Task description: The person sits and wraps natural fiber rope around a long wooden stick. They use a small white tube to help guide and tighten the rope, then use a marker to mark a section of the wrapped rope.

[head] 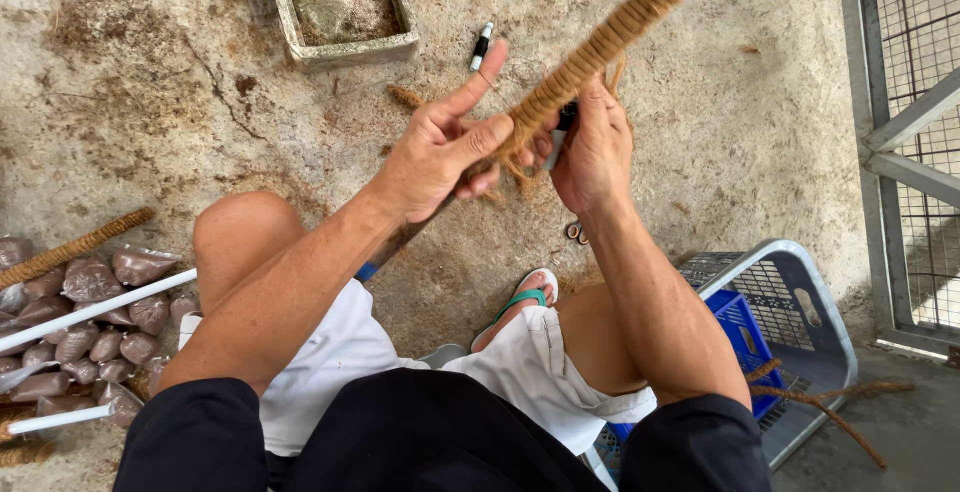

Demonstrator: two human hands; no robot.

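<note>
Left hand pinches the lower end of a coir-wrapped pole between thumb and curled fingers, index finger pointing up; the right hand closes around the same end from the other side. Pole rises diagonally above the knees, over a concrete floor with a marker pen, scissors and a grey basket.

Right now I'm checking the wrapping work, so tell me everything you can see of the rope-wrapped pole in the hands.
The rope-wrapped pole is a long rod bound in tight coils of coarse brown fibre cord. It slants from the frame's top right down to the hands, above the concrete floor. The left hand pinches its lower end; the right hand grips beside it. Loose strands hang there.
</note>
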